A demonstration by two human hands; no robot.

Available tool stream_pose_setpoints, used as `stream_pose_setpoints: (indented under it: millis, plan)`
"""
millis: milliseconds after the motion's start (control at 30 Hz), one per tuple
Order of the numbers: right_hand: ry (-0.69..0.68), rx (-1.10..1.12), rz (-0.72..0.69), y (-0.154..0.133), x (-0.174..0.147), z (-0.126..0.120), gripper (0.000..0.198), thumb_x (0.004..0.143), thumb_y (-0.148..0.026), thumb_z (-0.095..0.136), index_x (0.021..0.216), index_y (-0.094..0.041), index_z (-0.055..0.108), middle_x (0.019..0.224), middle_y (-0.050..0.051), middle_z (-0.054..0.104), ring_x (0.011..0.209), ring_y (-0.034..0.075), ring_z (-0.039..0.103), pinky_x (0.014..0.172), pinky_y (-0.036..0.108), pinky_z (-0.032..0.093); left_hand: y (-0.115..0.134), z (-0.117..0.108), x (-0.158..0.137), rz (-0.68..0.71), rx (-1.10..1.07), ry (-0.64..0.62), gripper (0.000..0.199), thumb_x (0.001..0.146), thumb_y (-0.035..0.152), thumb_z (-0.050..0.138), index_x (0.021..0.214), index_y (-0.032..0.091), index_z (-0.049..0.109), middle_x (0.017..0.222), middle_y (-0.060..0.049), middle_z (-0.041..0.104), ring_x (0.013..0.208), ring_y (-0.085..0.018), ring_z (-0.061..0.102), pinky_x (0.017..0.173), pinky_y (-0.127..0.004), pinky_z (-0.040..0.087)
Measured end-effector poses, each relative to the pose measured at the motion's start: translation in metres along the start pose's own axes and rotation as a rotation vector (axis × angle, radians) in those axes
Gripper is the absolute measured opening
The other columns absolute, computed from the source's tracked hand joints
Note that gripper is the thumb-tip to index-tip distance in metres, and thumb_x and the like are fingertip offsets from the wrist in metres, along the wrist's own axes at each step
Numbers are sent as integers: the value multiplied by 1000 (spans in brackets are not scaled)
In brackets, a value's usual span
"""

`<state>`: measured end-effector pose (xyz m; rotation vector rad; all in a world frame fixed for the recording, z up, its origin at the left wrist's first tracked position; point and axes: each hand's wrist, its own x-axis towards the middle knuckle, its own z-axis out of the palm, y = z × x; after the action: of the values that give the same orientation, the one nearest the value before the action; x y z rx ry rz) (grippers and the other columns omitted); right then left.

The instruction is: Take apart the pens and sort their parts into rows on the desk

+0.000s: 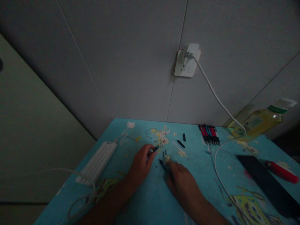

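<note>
Sticks (180, 149), thin, white and paired on the blue printed cloth (152, 200), serve as reference; left and right as seen from the wearer's side.

Left hand (143, 157): left of the sticks, thumb and forefinger pinching a short dark tube (156, 148) with a bluish end, raised toward the far side. Right hand (181, 178): nearer the wearer than the sticks, fingers curled round a slim dark rod (162, 163) that points back toward the left hand. Blur there; hold judged a pinch, exact contact not resolved. Tube and rod are apart.

Loose parts: two tiny dark pieces (166, 152) just left of the sticks; a dark dot (156, 166) farther left and nearer the wearer; one dark cap-like piece (181, 143) close beside the sticks, another (184, 137) beyond them. Row of pens (209, 134) to their right, mostly black and red.

Handling notes (judgement): keep the tube pinched near its middle so the end stays exposed; hold the rod close to its working tip for finer control. Line up the two axes before contact, and use light pressure, since slim parts probably roll or spring away. Work low over the cloth, with both wrists clear of the tiny pieces left of the sticks.
</note>
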<state>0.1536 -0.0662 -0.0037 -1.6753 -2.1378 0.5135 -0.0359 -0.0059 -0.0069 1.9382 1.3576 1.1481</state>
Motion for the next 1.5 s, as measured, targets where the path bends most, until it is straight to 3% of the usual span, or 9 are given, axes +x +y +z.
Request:
stream_pose_setpoints:
  millis: [100,200,300,567,767,867,1100,1367,1500]
  plan:
    - [69,352,-43,11,2,-11,38,94,-23,49,131,-21,56,118,11,65,107,24,61,95,41,48,2,1,-3,-42,-144,40,29,96,31,52,122,20,50,101,-4,64,78,-14,64,75,-28,52]
    - [65,691,7,17,6,-22,29,99,-34,47,119,-21,63,109,8,67,101,21,62,89,35,49,6,1,-7,-58,-291,30,48,97,30,51,142,24,35,103,-4,62,72,-11,64,68,-25,54]
    - [97,817,33,18,9,-24,25,98,-37,51,112,-21,63,104,5,65,100,21,60,89,33,47,12,1,-8,-33,-315,-26,48,97,30,51,143,26,36,96,-2,62,73,-11,64,67,-23,54]
    - [260,760,22,25,9,-15,23,101,-38,42,114,-22,54,94,3,62,82,17,61,77,30,50,10,2,-4,-76,-159,-137,33,92,27,56,124,23,51,78,3,59,68,-13,61,65,-23,47]
    - [163,419,-63,37,15,-29,24,99,-32,49,116,-25,63,105,5,67,95,20,64,85,32,50,0,5,-3,-91,8,-145,29,88,25,61,116,20,56,70,5,54,64,-14,56,63,-25,44]
    - [96,296,-158,38,15,-27,26,100,-29,47,118,-26,65,103,6,66,96,20,63,88,35,49,-5,6,-2,-77,105,-102,32,85,25,65,115,18,57,77,1,58,67,-15,57,67,-28,47]
    - [71,164,-174,36,10,-18,26,100,-25,46,118,-25,65,100,6,64,91,19,62,86,34,51,-15,8,-5,38,293,-6,30,85,28,66,113,19,59,106,-7,61,100,-24,60,91,-40,50]
    - [82,83,-152,33,12,-22,24,99,-25,48,114,-25,66,98,6,67,93,20,63,87,35,50,-18,5,-7,68,550,-44,23,87,33,62,103,16,64,98,-9,61,95,-26,59,88,-43,50]
    - [69,71,-166,30,10,-22,24,100,-27,47,113,-23,66,96,6,67,91,20,63,86,35,50,-5,0,-4,185,503,-26,24,90,24,55,112,18,63,107,-10,60,101,-26,58,92,-43,48]
